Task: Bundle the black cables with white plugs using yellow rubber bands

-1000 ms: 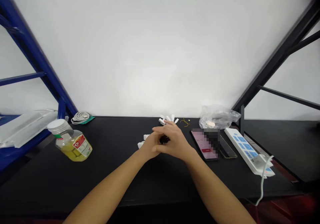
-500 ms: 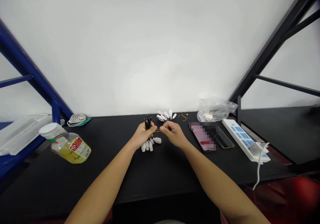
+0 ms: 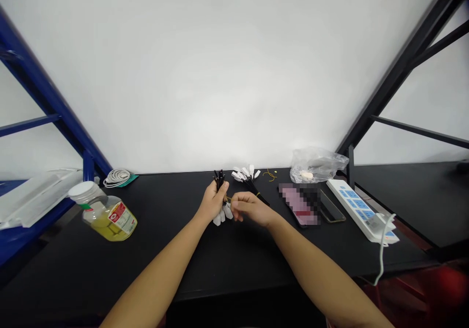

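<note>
My left hand (image 3: pixel 212 202) is closed around a bundle of thin black cables with white tags (image 3: pixel 221 215). The dark ends stick up above the fist and the tags hang below it. Close on its right, my right hand (image 3: pixel 252 207) is closed with curled fingers on a thin yellow rubber band (image 3: pixel 228 199), which runs across to the bundle. How far the band goes round the cables is hidden by the fingers. Behind my right hand lies a second tagged cable bundle (image 3: pixel 250 184), with a yellow band around it.
Loose yellow bands (image 3: pixel 271 175) and a clear plastic bag (image 3: pixel 318 164) lie at the back. Two phones, one a pink-screened phone (image 3: pixel 298 205), and a white power strip (image 3: pixel 361 210) are on the right. A jar (image 3: pixel 110 215) and a coiled white cable (image 3: pixel 117 177) are on the left.
My right hand has moved down and turned, drawing the band from above the tags toward the lower right of the bundle. The second bundle shows more fully now.
</note>
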`<act>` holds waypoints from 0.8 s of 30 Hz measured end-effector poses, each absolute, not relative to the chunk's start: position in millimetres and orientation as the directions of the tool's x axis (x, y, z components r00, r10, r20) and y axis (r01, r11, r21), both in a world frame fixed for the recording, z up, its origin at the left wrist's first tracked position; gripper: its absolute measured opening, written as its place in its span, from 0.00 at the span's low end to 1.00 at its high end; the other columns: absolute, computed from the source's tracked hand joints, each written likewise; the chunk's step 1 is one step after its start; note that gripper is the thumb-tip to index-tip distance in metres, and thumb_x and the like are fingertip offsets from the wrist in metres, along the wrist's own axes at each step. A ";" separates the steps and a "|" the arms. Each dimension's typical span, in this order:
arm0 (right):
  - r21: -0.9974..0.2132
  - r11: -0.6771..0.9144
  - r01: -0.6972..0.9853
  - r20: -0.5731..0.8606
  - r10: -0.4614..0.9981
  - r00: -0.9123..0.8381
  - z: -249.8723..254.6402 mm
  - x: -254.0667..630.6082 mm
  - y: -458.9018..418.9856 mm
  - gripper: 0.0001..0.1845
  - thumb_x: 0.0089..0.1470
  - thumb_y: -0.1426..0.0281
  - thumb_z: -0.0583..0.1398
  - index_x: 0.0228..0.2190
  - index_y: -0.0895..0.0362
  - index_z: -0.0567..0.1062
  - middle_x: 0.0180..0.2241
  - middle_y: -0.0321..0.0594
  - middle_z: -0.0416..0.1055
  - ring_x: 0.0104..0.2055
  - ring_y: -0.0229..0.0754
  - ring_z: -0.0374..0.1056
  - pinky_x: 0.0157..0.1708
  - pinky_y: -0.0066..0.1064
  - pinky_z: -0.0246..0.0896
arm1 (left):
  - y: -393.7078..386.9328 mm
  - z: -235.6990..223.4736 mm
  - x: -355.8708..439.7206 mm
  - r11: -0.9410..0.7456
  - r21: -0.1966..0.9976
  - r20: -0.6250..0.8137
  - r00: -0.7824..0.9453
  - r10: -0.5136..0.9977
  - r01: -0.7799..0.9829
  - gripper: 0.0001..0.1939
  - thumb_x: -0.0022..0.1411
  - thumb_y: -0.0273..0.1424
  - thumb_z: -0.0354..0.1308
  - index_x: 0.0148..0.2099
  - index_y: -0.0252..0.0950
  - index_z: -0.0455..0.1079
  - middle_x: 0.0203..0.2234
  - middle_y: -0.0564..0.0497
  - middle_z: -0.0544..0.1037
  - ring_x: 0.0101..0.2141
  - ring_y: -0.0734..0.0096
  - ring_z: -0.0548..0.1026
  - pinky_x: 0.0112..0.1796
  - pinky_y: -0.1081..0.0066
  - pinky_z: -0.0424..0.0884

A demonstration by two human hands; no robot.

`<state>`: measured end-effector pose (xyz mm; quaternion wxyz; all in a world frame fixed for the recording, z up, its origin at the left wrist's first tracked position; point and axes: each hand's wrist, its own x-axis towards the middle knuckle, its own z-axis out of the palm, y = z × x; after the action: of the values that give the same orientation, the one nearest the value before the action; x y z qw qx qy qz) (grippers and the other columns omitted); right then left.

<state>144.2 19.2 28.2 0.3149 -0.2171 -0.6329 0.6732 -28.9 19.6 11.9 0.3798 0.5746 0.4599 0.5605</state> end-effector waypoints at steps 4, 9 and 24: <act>-0.830 -0.126 -0.543 0.118 0.913 -0.391 34.6 142.3 24.5 0.17 0.51 0.66 0.64 0.45 0.49 0.76 0.50 0.39 0.76 0.15 0.26 0.48 0.21 0.28 0.61 | 13.1 15.6 -24.8 -0.303 0.941 0.298 0.052 0.953 0.153 0.22 0.67 0.49 0.50 0.32 0.36 0.63 0.21 0.55 0.68 0.22 0.75 0.67 0.27 0.72 0.65; -0.903 0.123 -0.412 0.116 0.992 0.041 24.6 136.2 37.4 0.19 0.46 0.66 0.67 0.43 0.53 0.79 0.52 0.46 0.76 0.14 0.26 0.52 0.17 0.28 0.59 | 0.3 23.3 -13.6 -0.419 0.834 0.343 0.258 0.903 0.359 0.17 0.69 0.44 0.51 0.34 0.36 0.65 0.24 0.54 0.69 0.26 0.73 0.67 0.29 0.71 0.62; -0.774 0.627 0.092 0.593 0.768 -0.242 59.2 148.0 9.0 0.26 0.35 0.53 0.75 0.36 0.53 0.81 0.39 0.45 0.79 0.43 0.52 0.73 0.46 0.43 0.67 | -6.8 34.2 -6.6 -0.518 0.784 0.396 0.367 0.841 0.342 0.12 0.67 0.34 0.51 0.49 0.38 0.70 0.41 0.46 0.78 0.39 0.59 0.76 0.39 0.65 0.69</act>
<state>148.0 9.0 59.2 0.5392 -0.2973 -0.7230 0.3134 -6.6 -6.8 34.2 0.3046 0.7687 0.3848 0.4101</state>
